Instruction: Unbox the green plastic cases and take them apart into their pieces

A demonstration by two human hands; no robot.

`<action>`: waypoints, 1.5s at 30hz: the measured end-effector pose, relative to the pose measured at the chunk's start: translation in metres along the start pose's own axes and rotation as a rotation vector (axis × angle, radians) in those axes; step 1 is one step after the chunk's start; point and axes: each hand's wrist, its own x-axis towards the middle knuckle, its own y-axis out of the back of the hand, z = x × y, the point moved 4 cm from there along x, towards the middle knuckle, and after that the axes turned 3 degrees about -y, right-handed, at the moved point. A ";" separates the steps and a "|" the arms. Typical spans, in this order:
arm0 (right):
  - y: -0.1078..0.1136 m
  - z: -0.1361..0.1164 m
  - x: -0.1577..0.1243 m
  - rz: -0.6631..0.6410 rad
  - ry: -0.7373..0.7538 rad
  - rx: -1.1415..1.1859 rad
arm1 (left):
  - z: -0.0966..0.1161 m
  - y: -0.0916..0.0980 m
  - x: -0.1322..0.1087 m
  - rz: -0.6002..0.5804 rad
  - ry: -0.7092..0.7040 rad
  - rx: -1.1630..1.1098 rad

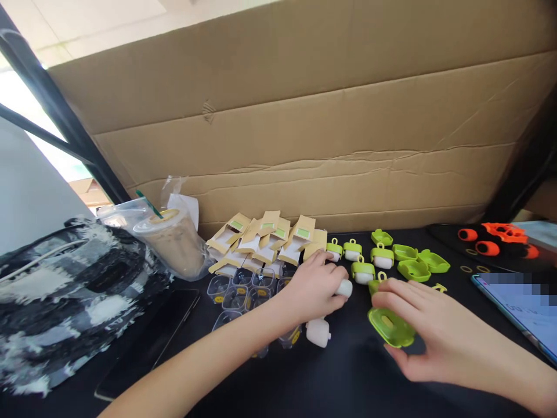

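My left hand (315, 287) is closed around a small white rounded piece (344, 288), pinched between thumb and fingers. A second white rounded piece (318, 332), with a small nub on one side, lies on the table just below that hand. My right hand (429, 328) grips a hollow green plastic cover (391, 328) by its edges, its inside facing up toward me. Beyond the hands stand several white pieces in green covers with loops on top, such as this one (362, 271). Empty green covers (413, 269) lie open behind my right hand.
Clear plastic boxes (235, 299) and a pile of open cardboard boxes (265, 241) lie to the left. Further left are a bagged iced drink (176, 244), a dark phone (150, 342) and a patterned bag (78, 302). Another phone (517, 313) and an orange wheeled item (505, 234) are at right.
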 end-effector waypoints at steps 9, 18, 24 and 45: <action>0.006 -0.004 -0.001 0.157 -0.172 0.302 | 0.004 0.004 -0.020 0.226 0.107 -0.241; -0.005 -0.020 -0.005 0.309 -0.253 0.681 | 0.022 -0.010 -0.050 0.276 0.502 -1.435; -0.007 -0.020 -0.005 0.212 -0.265 0.615 | 0.023 -0.015 -0.058 0.279 0.491 -1.611; -0.025 -0.013 -0.006 -0.024 -0.602 0.939 | 0.021 -0.025 -0.068 0.410 0.312 -1.089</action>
